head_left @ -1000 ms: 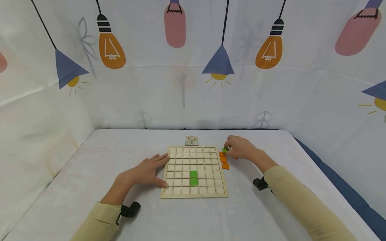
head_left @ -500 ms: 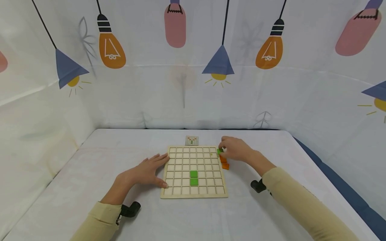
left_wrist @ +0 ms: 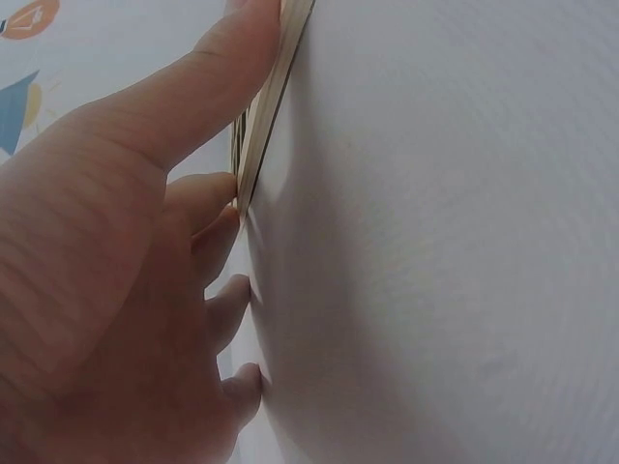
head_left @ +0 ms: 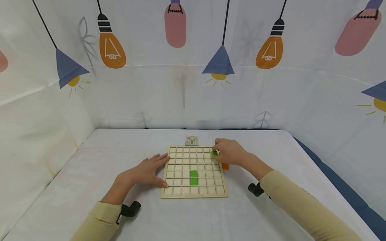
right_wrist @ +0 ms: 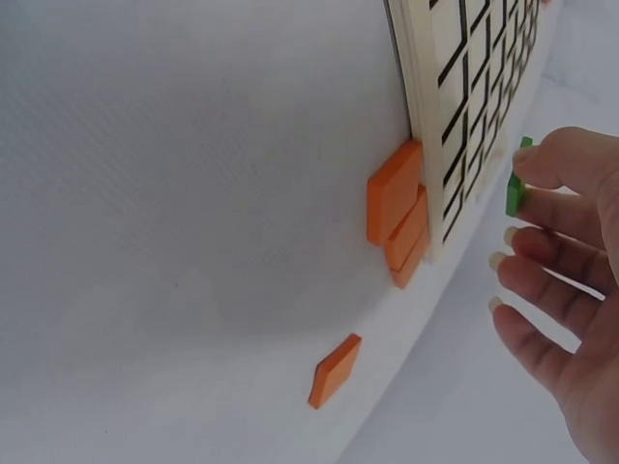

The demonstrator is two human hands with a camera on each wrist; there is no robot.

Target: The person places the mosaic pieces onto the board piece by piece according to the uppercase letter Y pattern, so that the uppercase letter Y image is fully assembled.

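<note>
A pale wooden grid board (head_left: 178, 193) lies on the white table, with two green square tiles (head_left: 194, 177) set one below the other in its cells. My left hand (head_left: 146, 171) rests at the board's left edge, thumb and fingers spread and touching the rim. Above the board's upper right corner, my right hand (head_left: 232, 152) pinches a green tile (right_wrist: 519, 179) between thumb and finger. The right wrist view shows that tile held clear of the board, its other fingers loosely bent. Orange tiles (right_wrist: 394, 198) lie against the board's right side.
One more orange tile (right_wrist: 336, 371) lies apart on the table, seen in the right wrist view. A small pattern card (head_left: 191, 140) with a coloured grid sits just beyond the board's far edge. A white cloth wall with printed lamps rises behind the table (head_left: 135, 140).
My right hand has moved left with the green tile, from beside the board to over its upper right corner. The left hand and the board have stayed still.
</note>
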